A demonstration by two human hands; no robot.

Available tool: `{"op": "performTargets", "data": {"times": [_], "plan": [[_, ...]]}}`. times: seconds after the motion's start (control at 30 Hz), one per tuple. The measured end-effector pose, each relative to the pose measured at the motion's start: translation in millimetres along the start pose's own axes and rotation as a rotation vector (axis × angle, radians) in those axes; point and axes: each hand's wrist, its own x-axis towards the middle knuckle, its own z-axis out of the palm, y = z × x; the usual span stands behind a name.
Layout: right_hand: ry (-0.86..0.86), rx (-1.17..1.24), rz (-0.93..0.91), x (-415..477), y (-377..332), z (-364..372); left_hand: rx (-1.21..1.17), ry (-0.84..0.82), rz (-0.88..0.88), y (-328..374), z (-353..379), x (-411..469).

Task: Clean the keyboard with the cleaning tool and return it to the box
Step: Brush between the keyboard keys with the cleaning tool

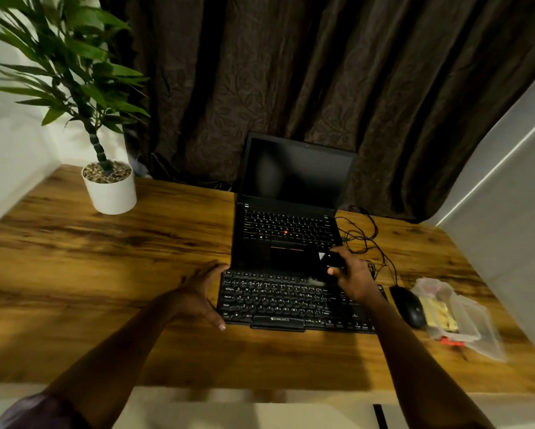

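Centrally, the left hand [198, 295] clasped the left end of the keyboard [291, 300]. The right hand [354, 278] gripped the cleaning brush [330, 261], bristles on the far key row; the clear box [464, 320] lay right of the mouse [410, 306].

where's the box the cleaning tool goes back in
In the head view the clear plastic box lies at the right end of the desk, just right of the black mouse that sits beside the keyboard.

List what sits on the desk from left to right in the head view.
potted plant → left hand → keyboard → mouse → clear plastic box. Left out: the laptop and the right hand holding the cleaning tool, which overlap the keyboard's span.
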Motion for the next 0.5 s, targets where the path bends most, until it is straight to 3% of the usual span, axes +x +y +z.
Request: {"op": "performTargets", "data": {"times": [0.27,0.5], "plan": [[-0.05,-0.069,-0.039,3,-9,4,-0.039,0.013,0.025,-8,3,2],[-0.096,0.071,-0.07,7,-42,33,-0.044,0.01,0.039,-4,4,3]]}}
